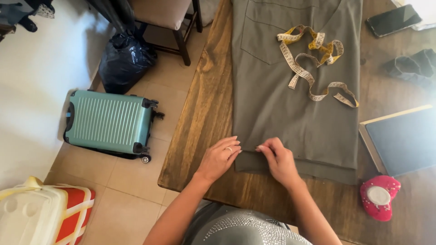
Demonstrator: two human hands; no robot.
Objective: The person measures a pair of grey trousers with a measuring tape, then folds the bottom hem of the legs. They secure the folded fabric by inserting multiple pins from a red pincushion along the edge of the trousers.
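Note:
A folded olive-grey garment (281,90) with a chest pocket lies on a wooden table (204,122). A yellow-and-white measuring tape (313,59) is coiled loosely on top of it. My left hand (220,157), with a ring on one finger, rests at the garment's lower left corner, fingertips on the hem. Beside it my right hand (279,159) pinches the same lower edge of the cloth. The two hands sit close together, fingertips almost meeting.
A red pincushion (379,196) and a framed dark board (402,140) lie at the right. A phone (393,19) and dark cloth (415,67) lie farther back. On the floor: a teal suitcase (109,122), black bag (125,59), chair (175,22), red-and-white cooler (41,215).

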